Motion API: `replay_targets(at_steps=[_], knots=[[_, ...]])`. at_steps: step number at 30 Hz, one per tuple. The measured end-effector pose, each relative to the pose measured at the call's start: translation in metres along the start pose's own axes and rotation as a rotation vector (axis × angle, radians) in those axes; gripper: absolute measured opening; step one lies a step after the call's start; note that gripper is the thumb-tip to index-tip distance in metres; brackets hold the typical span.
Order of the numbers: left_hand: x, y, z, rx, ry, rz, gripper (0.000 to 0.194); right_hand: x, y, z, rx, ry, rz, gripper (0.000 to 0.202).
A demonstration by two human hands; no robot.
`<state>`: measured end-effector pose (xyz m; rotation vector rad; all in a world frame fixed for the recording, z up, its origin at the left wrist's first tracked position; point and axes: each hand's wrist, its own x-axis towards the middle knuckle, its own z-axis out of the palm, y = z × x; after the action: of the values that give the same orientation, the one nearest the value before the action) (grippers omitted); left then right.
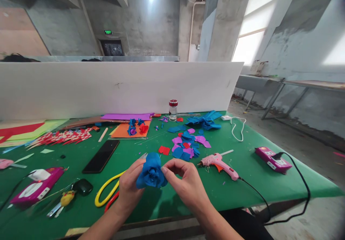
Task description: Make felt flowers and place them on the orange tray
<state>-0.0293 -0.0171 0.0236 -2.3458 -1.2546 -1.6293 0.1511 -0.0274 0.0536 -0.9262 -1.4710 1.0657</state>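
Bare left hand [131,182] had a ruffled blue paper flower [151,174] gripped by its left side, right thumb and finger pinching the opposite petal edge, so it hung between them over the shiny green tabletop [252,141]. Pink plastic glue gun [220,164] (nozzle kinda facing the right hand [185,182], btw) lay just beside.

Just one camera here, on the person's head, looking forward and down over the table [242,164] — left hand [130,182] and right hand [185,182] close below it, white board [134,85] and grey wall [151,31] farther off.
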Motion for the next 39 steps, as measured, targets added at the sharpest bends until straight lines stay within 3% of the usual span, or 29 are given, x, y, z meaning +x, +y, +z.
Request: replay_targets(at_steps=[8,12,16,22,26,29,34,39], knots=[[-0.001,-0.003,0.000,0.021,-0.006,0.018,0.009,-0.003,0.001,-0.001,-0.006,-0.033,0.016,0.011],[-0.001,-0.003,0.002,-0.011,-0.010,0.051,0.010,0.000,-0.001,-0.006,0.000,-0.006,0.008,0.024],[-0.001,0.000,0.002,-0.054,-0.028,0.035,0.011,0.007,0.003,-0.013,0.150,0.017,0.030,0.037],[0.004,0.005,0.003,-0.153,-0.059,0.138,0.014,0.013,0.010,-0.014,0.340,-0.180,0.133,0.028],[0.003,0.003,0.005,-0.152,-0.089,0.170,0.015,0.011,0.011,-0.014,0.379,-0.188,0.169,0.027],[0.000,0.001,0.006,-0.146,-0.114,0.170,0.013,0.010,0.012,-0.016,0.304,-0.171,0.150,0.026],[0.001,0.001,0.006,-0.127,-0.107,0.167,0.011,0.009,0.006,-0.017,-0.038,-0.110,-0.023,0.018],[0.000,0.000,0.008,-0.125,-0.103,0.176,0.013,0.005,0.001,-0.015,-0.196,-0.053,-0.121,0.022]])
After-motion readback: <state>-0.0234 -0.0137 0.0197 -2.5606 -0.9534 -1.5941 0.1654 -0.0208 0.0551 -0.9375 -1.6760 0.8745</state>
